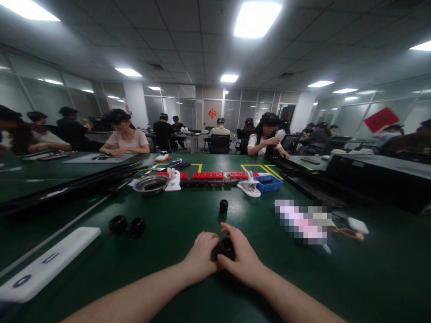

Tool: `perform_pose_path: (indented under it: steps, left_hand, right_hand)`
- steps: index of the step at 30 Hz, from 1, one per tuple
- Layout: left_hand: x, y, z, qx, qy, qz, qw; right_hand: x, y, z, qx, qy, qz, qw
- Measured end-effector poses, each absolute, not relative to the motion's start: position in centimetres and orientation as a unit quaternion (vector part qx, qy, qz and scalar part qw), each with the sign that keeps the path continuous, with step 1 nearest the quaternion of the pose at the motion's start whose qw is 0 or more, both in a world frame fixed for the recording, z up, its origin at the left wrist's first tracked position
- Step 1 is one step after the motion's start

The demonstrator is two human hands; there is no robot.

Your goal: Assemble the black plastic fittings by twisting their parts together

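Note:
Between my two hands, low in the middle of the head view, is a glossy black rounded part [226, 248]; its exact kind does not show. My left hand [201, 253] curls against its left side. My right hand [240, 253] wraps its right side, thumb in front and fingers over the far edge. Just beyond my hands a smaller black knob-like piece [223, 206] stands upright on the green table. Off to the left sit two more round black parts, one [117, 224] close beside the other [136, 227].
A long white panel [57, 262] lies at left. Farther back are a metal bowl [151, 183], white clip-like pieces [249, 185], red bins [208, 175] and a blue tray [274, 184]. Large black panels flank both sides. Co-workers sit across the table.

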State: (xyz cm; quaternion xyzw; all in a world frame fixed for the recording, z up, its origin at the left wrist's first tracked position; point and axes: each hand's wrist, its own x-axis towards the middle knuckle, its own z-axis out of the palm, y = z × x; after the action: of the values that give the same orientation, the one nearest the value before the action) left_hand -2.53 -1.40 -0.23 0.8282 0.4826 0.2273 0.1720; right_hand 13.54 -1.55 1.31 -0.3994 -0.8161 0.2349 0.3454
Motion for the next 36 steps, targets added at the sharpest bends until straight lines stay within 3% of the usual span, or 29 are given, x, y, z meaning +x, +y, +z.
perform_pose_path:
  steps: [5,11,19,27,36]
  left_hand:
    - [-2.52,-1.52,-0.02,0.827,0.483,0.225,0.179]
    - [-2.57,-1.5,-0.3,0.826,0.481,0.236,0.177]
    - [-2.51,-1.7,0.25,0.828,0.476,0.238,0.178]
    - [-2.55,-1.55,-0.15,0.83,0.477,0.234,0.168]
    - [-2.56,-1.7,0.04,0.836,0.468,0.239,0.16]
  right_hand:
    - [13.21,-1.26,1.03,-0.44,-0.796,0.228,0.349]
    - [13.61,-1.52,1.34,-0.366,-0.82,0.268,0.349]
    - [13.27,-1.17,1.13,-0.448,-0.794,0.215,0.35]
    - [13.64,-1.48,1.4,-0.365,-0.822,0.261,0.349]
    - [13.51,-1.1,1.29,-0.441,-0.793,0.225,0.356]
